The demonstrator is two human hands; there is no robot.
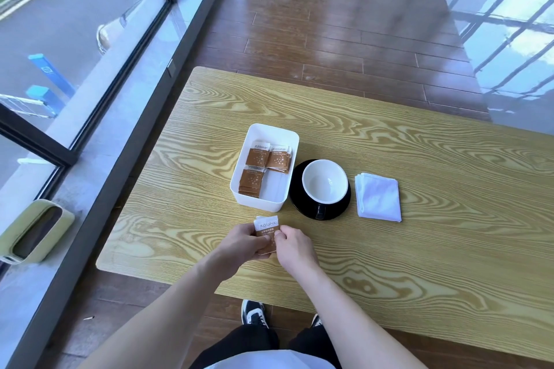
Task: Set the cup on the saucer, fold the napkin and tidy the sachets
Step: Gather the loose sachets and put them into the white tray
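A small stack of brown-and-white sachets [267, 229] is pinched between my left hand [242, 244] and my right hand [292, 246], just above the table near its front edge. Behind them a white rectangular box [292, 141] holds several more sachets [254, 169] in three piles. Right of the box, a black cup with a white inside [324, 184] stands upright on a black saucer [296, 189], its handle facing me. A white napkin [377, 196] lies folded into a square right of the saucer.
The wooden table [419, 243] runs off to the right. A window wall and sill lie along the left, with a pale green container [33, 232] on the sill. My shoes show under the table's near edge.
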